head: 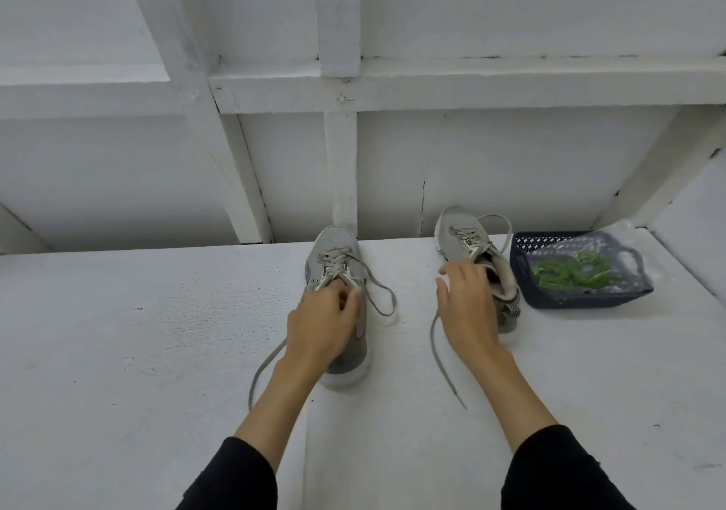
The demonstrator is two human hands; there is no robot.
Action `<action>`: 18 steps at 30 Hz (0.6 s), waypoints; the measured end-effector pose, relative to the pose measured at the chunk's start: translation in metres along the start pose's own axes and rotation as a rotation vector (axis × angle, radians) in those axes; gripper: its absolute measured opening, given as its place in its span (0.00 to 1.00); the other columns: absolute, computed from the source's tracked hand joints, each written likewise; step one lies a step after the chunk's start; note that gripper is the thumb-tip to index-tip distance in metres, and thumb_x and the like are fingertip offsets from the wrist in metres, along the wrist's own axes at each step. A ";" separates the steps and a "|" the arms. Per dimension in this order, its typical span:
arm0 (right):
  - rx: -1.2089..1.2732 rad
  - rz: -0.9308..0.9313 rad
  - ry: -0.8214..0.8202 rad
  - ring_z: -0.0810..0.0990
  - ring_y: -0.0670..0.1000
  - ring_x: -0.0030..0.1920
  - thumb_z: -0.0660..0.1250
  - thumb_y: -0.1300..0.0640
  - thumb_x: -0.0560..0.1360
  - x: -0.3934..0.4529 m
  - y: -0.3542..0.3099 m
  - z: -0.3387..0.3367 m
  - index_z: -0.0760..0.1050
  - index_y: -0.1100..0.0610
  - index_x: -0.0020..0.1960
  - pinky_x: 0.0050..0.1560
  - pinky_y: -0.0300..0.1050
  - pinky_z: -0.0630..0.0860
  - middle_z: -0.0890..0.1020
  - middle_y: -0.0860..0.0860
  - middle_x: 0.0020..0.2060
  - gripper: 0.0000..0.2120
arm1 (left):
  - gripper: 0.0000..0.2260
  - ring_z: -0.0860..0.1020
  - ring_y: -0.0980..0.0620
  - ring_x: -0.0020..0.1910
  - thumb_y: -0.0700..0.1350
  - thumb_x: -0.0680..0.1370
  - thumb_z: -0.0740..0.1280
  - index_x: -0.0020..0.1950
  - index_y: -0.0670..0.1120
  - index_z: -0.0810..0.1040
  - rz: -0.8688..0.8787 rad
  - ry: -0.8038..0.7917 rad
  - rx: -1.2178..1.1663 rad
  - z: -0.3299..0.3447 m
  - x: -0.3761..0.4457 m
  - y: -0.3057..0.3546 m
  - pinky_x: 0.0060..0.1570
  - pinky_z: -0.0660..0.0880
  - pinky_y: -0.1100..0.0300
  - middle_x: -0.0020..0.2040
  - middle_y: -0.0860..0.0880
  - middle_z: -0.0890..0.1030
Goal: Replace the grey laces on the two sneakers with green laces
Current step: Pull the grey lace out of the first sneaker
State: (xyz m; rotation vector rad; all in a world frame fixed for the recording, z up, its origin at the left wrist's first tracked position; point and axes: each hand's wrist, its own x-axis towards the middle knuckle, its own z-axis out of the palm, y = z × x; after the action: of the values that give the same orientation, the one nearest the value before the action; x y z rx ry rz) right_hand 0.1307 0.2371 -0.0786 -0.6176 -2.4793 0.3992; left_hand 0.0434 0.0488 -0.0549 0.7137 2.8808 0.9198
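Two grey sneakers stand on a white table, toes pointing away from me. The left sneaker (334,250) has grey laces untied, with loose ends trailing left and right. My left hand (322,321) grips its tongue and top lacing, fingers curled. The right sneaker (463,242) also has loose grey laces; one end (444,364) trails toward me. My right hand (467,305) hovers beside its opening, fingers relaxed and holding nothing. Green laces (569,271) lie in a dark basket.
The dark blue plastic basket (589,301) sits right of the right sneaker, lined with clear plastic. The white table (157,332) meets a white framed wall (341,163) just behind the shoes.
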 end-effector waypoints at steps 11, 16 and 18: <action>0.371 0.133 -0.585 0.72 0.58 0.65 0.62 0.59 0.79 -0.010 -0.045 0.053 0.76 0.63 0.48 0.58 0.43 0.67 0.77 0.59 0.60 0.07 | 0.14 0.79 0.53 0.42 0.57 0.82 0.57 0.54 0.48 0.73 -0.203 -0.226 -0.429 -0.005 -0.002 -0.088 0.45 0.76 0.53 0.43 0.52 0.80; 0.771 0.369 -0.301 0.77 0.50 0.33 0.60 0.60 0.80 0.020 -0.056 0.012 0.73 0.58 0.39 0.35 0.39 0.71 0.78 0.49 0.31 0.11 | 0.11 0.64 0.58 0.25 0.49 0.82 0.60 0.48 0.43 0.74 -0.284 -0.242 -0.774 -0.034 0.012 -0.081 0.31 0.69 0.62 0.29 0.53 0.65; 0.919 0.430 -0.204 0.70 0.47 0.27 0.60 0.62 0.79 0.033 -0.060 -0.004 0.72 0.57 0.37 0.30 0.39 0.68 0.71 0.49 0.28 0.12 | 0.10 0.61 0.57 0.26 0.50 0.82 0.60 0.47 0.45 0.75 -0.334 -0.128 -0.918 -0.050 0.024 -0.080 0.27 0.63 0.64 0.28 0.55 0.62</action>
State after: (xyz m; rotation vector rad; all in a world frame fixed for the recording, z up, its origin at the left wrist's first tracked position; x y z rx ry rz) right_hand 0.0879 0.2034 -0.0375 -0.7036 -1.9807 1.6960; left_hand -0.0195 -0.0256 -0.0558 0.1775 1.9969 1.8034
